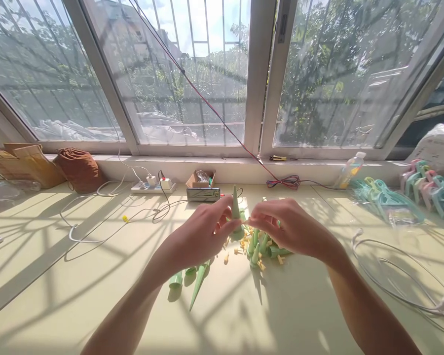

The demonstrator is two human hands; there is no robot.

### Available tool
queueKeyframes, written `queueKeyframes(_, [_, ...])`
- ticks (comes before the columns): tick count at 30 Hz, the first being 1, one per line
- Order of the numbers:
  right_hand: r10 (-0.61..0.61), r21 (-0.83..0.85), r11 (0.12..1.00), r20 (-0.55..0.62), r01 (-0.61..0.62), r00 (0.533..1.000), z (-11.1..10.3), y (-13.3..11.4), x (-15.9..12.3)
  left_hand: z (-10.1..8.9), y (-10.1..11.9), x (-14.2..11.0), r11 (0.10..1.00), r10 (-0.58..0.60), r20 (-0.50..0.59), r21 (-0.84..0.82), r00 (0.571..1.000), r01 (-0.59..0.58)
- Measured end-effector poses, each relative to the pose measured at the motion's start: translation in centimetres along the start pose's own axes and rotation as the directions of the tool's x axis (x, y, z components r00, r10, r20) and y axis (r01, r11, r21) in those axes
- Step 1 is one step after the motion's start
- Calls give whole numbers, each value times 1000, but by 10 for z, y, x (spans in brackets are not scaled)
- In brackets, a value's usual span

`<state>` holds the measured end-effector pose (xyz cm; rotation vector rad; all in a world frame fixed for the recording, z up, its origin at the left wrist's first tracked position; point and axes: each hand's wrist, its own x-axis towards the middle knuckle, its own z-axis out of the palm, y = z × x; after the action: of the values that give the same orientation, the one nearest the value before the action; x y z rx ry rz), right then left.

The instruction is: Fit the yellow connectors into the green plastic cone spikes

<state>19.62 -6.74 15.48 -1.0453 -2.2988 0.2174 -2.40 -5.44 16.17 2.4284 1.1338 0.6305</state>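
An upright green cone point(236, 203) is held in the fingers of the left hand point(210, 224), which are closed around its lower part; it is held over the far left edge of a pile of green cones point(255, 254), set out on a pale desk point(133, 310). The right hand point(290, 224) is held over the pile's right side, its fingers bent and thumb and forefinger brought nearly together beside the cone. A pale yellow speck is seen at those fingertips, but whether it is gripped cannot be told. Small yellow pegs point(226, 258) are scattered in and around the pile. To its near left, a long green spike point(200, 286) and a short green cylinder point(175, 280) are laid. Beyond the pile, slightly left, a black phone point(203, 195) is propped in front of a small cardboard box point(204, 179). Farther left of the pile, plugs are fitted into a white power strip point(153, 187). Well right of it, a white cable point(395, 246) is coiled, and teal plastic pieces point(383, 197) are heaped beyond that.
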Motion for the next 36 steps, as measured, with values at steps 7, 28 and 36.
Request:
queueKeyframes(7, [64,62,996,-17,-63,998,4,-2,1,0,3,-2,1000,-20,-2,-10,1000,20])
queueKeyframes(28, [15,100,995,-180,3,983,11,-4,1,-10,-1,3,981,-7,-54,-192,999,-4])
queueKeyframes(36, [-110,-34,994,-215,105,971,17,-1,0,-11,-2,2,971,3,-15,-239,1000,-7])
